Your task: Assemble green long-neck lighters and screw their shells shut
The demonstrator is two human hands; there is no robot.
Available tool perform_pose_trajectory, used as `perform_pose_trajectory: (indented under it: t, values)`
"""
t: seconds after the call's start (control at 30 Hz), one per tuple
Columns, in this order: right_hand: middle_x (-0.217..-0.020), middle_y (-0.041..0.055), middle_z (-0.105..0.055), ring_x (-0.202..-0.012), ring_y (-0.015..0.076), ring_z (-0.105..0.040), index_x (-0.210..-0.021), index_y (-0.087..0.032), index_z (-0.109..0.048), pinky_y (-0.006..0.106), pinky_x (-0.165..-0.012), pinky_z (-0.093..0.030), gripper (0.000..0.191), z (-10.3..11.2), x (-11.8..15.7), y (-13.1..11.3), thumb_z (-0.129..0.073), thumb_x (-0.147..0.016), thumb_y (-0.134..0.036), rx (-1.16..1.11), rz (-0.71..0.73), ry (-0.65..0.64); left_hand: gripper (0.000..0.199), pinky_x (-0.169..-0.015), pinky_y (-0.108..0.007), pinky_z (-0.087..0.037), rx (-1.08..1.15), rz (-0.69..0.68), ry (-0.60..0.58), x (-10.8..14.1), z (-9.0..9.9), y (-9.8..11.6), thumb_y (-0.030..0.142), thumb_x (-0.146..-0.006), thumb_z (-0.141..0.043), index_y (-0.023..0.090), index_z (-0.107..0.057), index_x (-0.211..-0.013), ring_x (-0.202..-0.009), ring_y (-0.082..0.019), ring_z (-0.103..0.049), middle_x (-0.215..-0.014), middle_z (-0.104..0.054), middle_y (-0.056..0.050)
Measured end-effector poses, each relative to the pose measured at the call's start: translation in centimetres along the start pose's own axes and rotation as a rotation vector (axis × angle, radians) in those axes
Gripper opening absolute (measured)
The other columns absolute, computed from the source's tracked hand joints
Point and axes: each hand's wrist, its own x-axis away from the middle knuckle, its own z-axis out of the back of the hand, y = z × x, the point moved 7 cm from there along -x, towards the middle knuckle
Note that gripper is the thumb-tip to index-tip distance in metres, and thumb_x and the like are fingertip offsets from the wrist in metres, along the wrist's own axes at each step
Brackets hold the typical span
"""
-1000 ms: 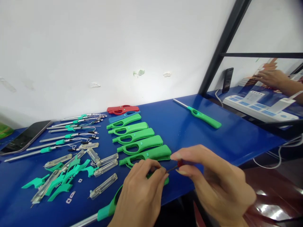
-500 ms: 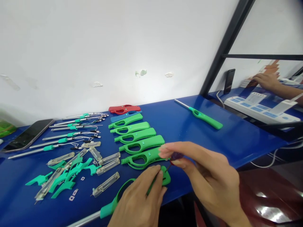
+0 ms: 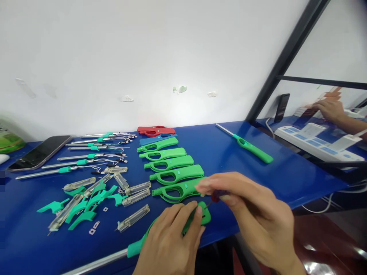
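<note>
At the table's front edge my left hand (image 3: 172,236) is closed over a green long-necked lighter (image 3: 205,214), whose metal tube points to the lower left. My right hand (image 3: 252,217) pinches a small screwdriver (image 3: 215,196) with a dark red handle. Its thin shaft meets the butt end of the lighter's handle. Just beyond my hands lie several green lighter shells (image 3: 179,173) in a row, with a blue shell (image 3: 157,139) and red shells (image 3: 156,130) behind. Clear fuel tanks (image 3: 133,218) and teal triggers (image 3: 82,214) lie loose to the left.
Metal tubes with wires (image 3: 77,163) lie at the left beside a phone (image 3: 40,152). One whole green lighter (image 3: 254,150) rests at the right. A black frame post (image 3: 282,65) and a white power strip (image 3: 315,143) stand farther right, near another person's hand (image 3: 329,110).
The camera view has shifted slightly, so everything sits a little to the right. Both hands keep their hold on the lighter and the screwdriver.
</note>
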Motion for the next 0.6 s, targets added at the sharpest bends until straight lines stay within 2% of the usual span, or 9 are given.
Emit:
perform_pose_trajectory:
  t: [0.07, 0.13, 0.17, 0.23, 0.3, 0.37, 0.43, 0.5, 0.6]
  values:
    - [-0.101, 0.0025, -0.075, -0.093, 0.0183, -0.071, -0.123, -0.025, -0.075, 0.03, -0.075, -0.062, 0.032, 0.6, 0.1, 0.2, -0.066, -0.102, -0.003, 0.015, 0.017, 0.128, 0.028, -0.08, -0.041, -0.072, -0.004, -0.001, 0.027, -0.1, 0.2, 0.1, 0.018, -0.108, -0.053, 0.015, -0.074, -0.126, -0.1, -0.027, -0.08, -0.122, -0.08, -0.009]
    - [-0.094, 0.0009, -0.071, -0.085, 0.0168, -0.066, -0.118, -0.025, -0.077, 0.031, -0.074, -0.059, 0.03, 1.4, 0.3, 0.4, -0.079, -0.096, -0.005, 0.08, 0.038, 0.247, 0.029, -0.082, -0.042, -0.072, -0.01, -0.004, 0.021, -0.1, 0.2, 0.1, 0.017, -0.107, -0.054, 0.015, -0.073, -0.128, -0.102, -0.027, -0.08, -0.124, -0.08, -0.01]
    - [-0.096, 0.0013, -0.07, -0.086, 0.0168, -0.065, -0.121, -0.026, -0.077, 0.031, -0.075, -0.059, 0.031, 1.6, 0.5, 0.5, -0.081, -0.095, -0.008, 0.116, 0.042, 0.261, 0.029, -0.084, -0.042, -0.071, -0.013, -0.005, 0.013, -0.1, 0.1, 0.1, 0.017, -0.107, -0.054, 0.015, -0.073, -0.13, -0.104, -0.027, -0.08, -0.126, -0.08, -0.01]
    - [-0.112, 0.0044, -0.071, -0.098, 0.0186, -0.069, -0.133, -0.027, -0.075, 0.032, -0.082, -0.061, 0.033, 1.5, 0.5, 0.7, -0.074, -0.103, -0.015, 0.142, 0.016, 0.203, 0.031, -0.087, -0.042, -0.071, -0.019, -0.003, -0.01, 0.1, 0.0, 0.1, 0.018, -0.107, -0.055, 0.015, -0.072, -0.133, -0.107, -0.028, -0.079, -0.129, -0.079, -0.009]
    - [-0.129, 0.0059, -0.072, -0.111, 0.0204, -0.071, -0.144, -0.03, -0.07, 0.034, -0.089, -0.063, 0.04, 1.0, 0.5, 1.0, -0.059, -0.11, -0.014, 0.096, -0.051, 0.1, 0.03, -0.086, -0.042, -0.071, -0.018, 0.002, -0.011, 0.2, 0.0, 0.2, 0.017, -0.108, -0.054, 0.015, -0.072, -0.132, -0.107, -0.028, -0.079, -0.129, -0.079, -0.009]
    - [-0.124, 0.0031, -0.075, -0.107, 0.0183, -0.073, -0.142, -0.033, -0.071, 0.031, -0.086, -0.064, 0.043, 0.8, 0.6, 1.1, -0.056, -0.109, -0.008, 0.032, -0.103, 0.084, 0.03, -0.084, -0.041, -0.071, -0.008, 0.005, 0.001, 0.1, 0.1, 0.2, 0.017, -0.108, -0.053, 0.015, -0.073, -0.13, -0.104, -0.027, -0.079, -0.127, -0.079, -0.01]
    - [-0.104, -0.0001, -0.074, -0.092, 0.0156, -0.071, -0.133, -0.032, -0.076, 0.028, -0.079, -0.062, 0.042, 0.9, 0.7, 0.7, -0.068, -0.103, -0.005, 0.044, -0.075, 0.165, 0.029, -0.084, -0.041, -0.071, 0.001, 0.012, -0.002, 0.0, 0.1, 0.2, 0.017, -0.108, -0.054, 0.015, -0.073, -0.129, -0.104, -0.027, -0.079, -0.125, -0.08, -0.01]
    - [-0.096, -0.0009, -0.069, -0.084, 0.0146, -0.067, -0.129, -0.032, -0.078, 0.027, -0.073, -0.059, 0.041, 1.1, 0.9, 0.1, -0.078, -0.097, -0.007, 0.123, -0.013, 0.238, 0.028, -0.084, -0.041, -0.071, 0.005, 0.014, -0.002, -0.2, 0.1, 0.2, 0.017, -0.108, -0.054, 0.016, -0.073, -0.128, -0.104, -0.027, -0.079, -0.125, -0.08, -0.009]
    - [-0.114, 0.0028, -0.072, -0.096, 0.0167, -0.07, -0.139, -0.033, -0.073, 0.03, -0.082, -0.061, 0.038, 0.8, 0.8, 0.3, -0.064, -0.108, -0.014, 0.146, -0.038, 0.153, 0.028, -0.08, -0.042, -0.071, 0.006, 0.014, 0.024, -0.5, 0.4, 0.2, 0.017, -0.108, -0.053, 0.014, -0.074, -0.125, -0.101, -0.028, -0.08, -0.123, -0.081, -0.009]
